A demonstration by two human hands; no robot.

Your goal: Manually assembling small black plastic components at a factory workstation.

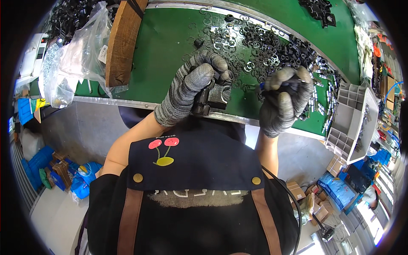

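My left hand (187, 87), in a grey knit glove, is closed with thumb and fingers pinched on a small black part (219, 77). It sits right above a small black bench vise (218, 97) at the table's front edge; whether the part touches the jaws cannot be made out. To the right, my gloved right hand (282, 102) is closed around a slim dark tool with a blue piece (262, 86) showing at its left end. The fingers hide most of that tool. Beyond both hands, many black C-shaped clips (240, 53) lie scattered on the green tabletop (159, 46).
Black ring parts (299, 49) and silver-black pins (318, 100) are heaped at the right. A grey divided tray (350, 114) stands at the table's right end. On the left are a wooden board (123, 46) and a clear plastic bag (80, 55). Boxes (295, 190) stand on the floor.
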